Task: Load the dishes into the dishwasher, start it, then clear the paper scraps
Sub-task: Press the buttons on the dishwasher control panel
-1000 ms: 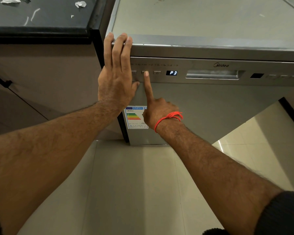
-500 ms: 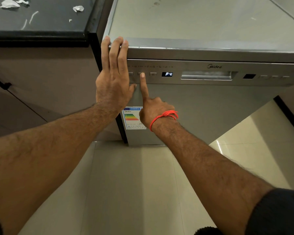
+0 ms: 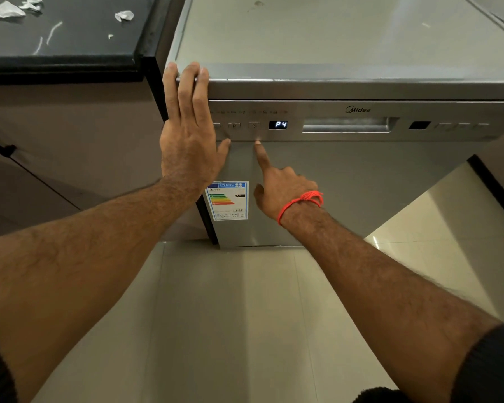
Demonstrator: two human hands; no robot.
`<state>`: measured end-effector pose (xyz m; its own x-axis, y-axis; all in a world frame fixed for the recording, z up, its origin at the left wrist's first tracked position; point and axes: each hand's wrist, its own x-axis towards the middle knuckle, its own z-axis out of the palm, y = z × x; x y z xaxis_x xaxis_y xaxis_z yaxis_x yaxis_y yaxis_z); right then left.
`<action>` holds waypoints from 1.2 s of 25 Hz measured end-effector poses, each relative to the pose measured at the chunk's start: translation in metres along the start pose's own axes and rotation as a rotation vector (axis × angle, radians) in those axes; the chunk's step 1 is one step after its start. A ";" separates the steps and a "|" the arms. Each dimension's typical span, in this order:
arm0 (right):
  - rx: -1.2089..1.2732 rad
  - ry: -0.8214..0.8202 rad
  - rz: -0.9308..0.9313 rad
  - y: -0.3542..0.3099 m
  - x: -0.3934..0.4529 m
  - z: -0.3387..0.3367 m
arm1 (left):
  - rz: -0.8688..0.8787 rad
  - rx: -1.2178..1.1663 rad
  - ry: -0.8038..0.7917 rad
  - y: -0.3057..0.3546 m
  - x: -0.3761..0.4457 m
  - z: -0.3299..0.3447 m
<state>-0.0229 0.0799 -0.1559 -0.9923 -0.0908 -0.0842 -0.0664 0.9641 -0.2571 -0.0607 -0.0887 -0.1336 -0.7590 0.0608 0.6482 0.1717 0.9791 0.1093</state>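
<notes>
Left hand [image 3: 188,149] lying flat against the left end of the dishwasher [image 3: 361,181], straight fingers [image 3: 185,91] reaching up and over its top front edge, thumb resting at the lower edge of the control panel [image 3: 361,123], gripping nothing. Right hand [image 3: 282,193] pointing: index finger stretched up, tip just below the panel's lower edge, under the third button [image 3: 254,125], the other fingers curling in, holding nothing; whether the tip is touching the door cannot be told. Red thread band [image 3: 303,200] circling the right wrist. Display [image 3: 278,124] glowing "P4" just right of the buttons, recessed handle [image 3: 346,125] further right. Door standing closed, energy label [image 3: 227,200] sticking to its lower left, between the two wrists. Paper scraps [image 3: 8,10] lying on the dark counter [image 3: 70,39] at far left, well apart from both hands, another crumpled piece [image 3: 124,16] nearer the dishwasher. Pale tiled floor [image 3: 230,315] spreading out below both forearms.
</notes>
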 end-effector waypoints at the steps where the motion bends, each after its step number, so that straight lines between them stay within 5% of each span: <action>1: 0.001 0.005 -0.005 0.006 -0.002 -0.002 | -0.018 -0.006 -0.007 0.002 0.000 0.000; 11: 0.079 0.111 -0.055 0.023 -0.009 -0.008 | -0.218 -0.173 0.070 0.022 0.011 -0.002; 16: 0.088 0.143 -0.117 0.013 -0.005 -0.010 | -0.134 -0.085 0.003 0.013 0.006 -0.001; 23: 0.295 0.061 0.135 0.093 -0.031 -0.015 | -0.101 0.040 -0.089 0.017 -0.003 -0.009; 30: 0.467 0.155 0.319 0.198 -0.054 -0.048 | 0.338 0.098 -0.149 0.170 0.015 0.011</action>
<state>0.0124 0.2879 -0.1557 -0.9617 0.2573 -0.0945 0.2564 0.7227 -0.6418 -0.0499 0.0811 -0.1138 -0.7541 0.4040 0.5179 0.3726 0.9124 -0.1691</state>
